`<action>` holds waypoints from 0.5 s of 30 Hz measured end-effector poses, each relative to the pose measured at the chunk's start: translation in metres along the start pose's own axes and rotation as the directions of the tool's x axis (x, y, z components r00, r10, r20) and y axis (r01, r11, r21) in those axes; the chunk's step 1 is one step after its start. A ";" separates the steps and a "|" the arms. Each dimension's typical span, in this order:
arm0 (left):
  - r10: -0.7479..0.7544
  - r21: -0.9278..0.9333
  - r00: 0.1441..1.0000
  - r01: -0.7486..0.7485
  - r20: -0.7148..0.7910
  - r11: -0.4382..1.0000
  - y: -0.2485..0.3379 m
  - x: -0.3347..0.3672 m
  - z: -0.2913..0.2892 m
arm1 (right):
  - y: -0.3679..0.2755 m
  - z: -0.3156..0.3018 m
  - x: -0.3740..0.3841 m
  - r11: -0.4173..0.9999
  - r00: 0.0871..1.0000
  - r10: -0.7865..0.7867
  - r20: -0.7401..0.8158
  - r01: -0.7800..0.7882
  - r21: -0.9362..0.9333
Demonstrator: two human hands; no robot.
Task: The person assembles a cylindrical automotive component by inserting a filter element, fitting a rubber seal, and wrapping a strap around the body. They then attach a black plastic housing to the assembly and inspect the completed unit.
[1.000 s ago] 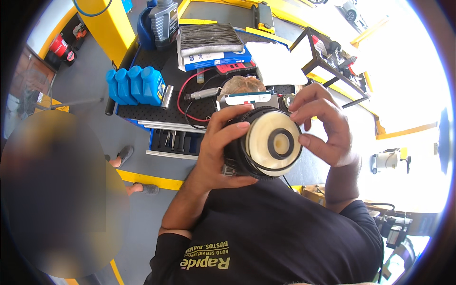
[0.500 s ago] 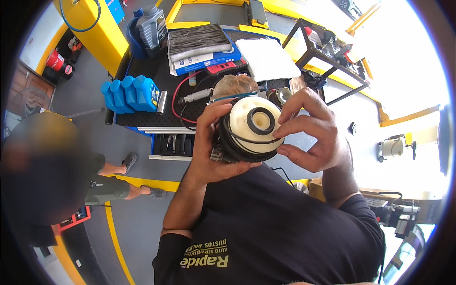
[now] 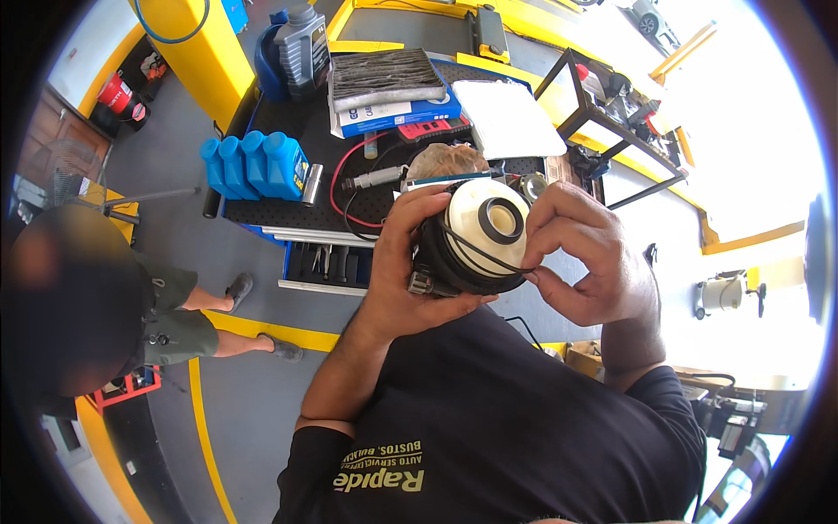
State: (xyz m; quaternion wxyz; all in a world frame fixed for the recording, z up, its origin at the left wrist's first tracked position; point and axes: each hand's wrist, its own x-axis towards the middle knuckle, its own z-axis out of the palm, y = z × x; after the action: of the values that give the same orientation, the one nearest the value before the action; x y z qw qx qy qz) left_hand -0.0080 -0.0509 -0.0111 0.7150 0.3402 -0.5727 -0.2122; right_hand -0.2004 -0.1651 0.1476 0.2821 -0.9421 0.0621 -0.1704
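Observation:
My left hand [image 3: 394, 275] is wrapped round a black filter housing [image 3: 434, 253], thumb below and fingers along its far side. A cream filter element [image 3: 464, 208] with a dark ring round its centre hole sits in the housing, its end facing up. Across the cream end runs a thin black O-ring [image 3: 491, 259], lying slantwise over it. At the right edge of the housing, my right hand [image 3: 583, 253] pinches the O-ring between thumb and fingertips. The housing's underside is hidden by my left palm.
Beyond my hands stands a tool cart [image 3: 301, 212] with a drawer [image 3: 323, 286] pulled out. Blue bottles [image 3: 262, 166], a pleated cabin filter [image 3: 384, 77] and a white tray-like piece [image 3: 508, 120] lie on top. Another person [image 3: 179, 341] is at the left; a black metal stand [image 3: 602, 118] is far right.
My right fingertips have closed on the O-ring and pulled it outward at the right edge. The view has shifted slightly, and the housing stays in my left hand.

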 end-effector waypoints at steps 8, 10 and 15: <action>-0.062 0.089 0.995 0.069 -0.082 0.994 0.000 -0.002 0.005 | -0.012 0.009 0.003 0.999 1.000 0.022 0.012 -0.022 -0.026; -0.074 0.098 0.992 0.084 -0.099 0.992 -0.001 -0.002 0.004 | -0.015 0.013 0.003 0.989 1.000 0.008 -0.022 -0.012 -0.149; -0.072 0.065 0.984 0.083 -0.161 0.994 -0.004 -0.004 0.004 | -0.023 0.020 0.001 0.950 0.997 -0.001 -0.079 -0.024 -0.312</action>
State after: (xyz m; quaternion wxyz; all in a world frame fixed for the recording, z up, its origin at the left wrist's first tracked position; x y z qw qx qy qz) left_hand -0.0123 -0.0518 -0.0156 0.7369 0.4035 -0.5075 -0.1915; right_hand -0.1923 -0.1363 0.1447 0.1278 -0.9671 0.1050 -0.1935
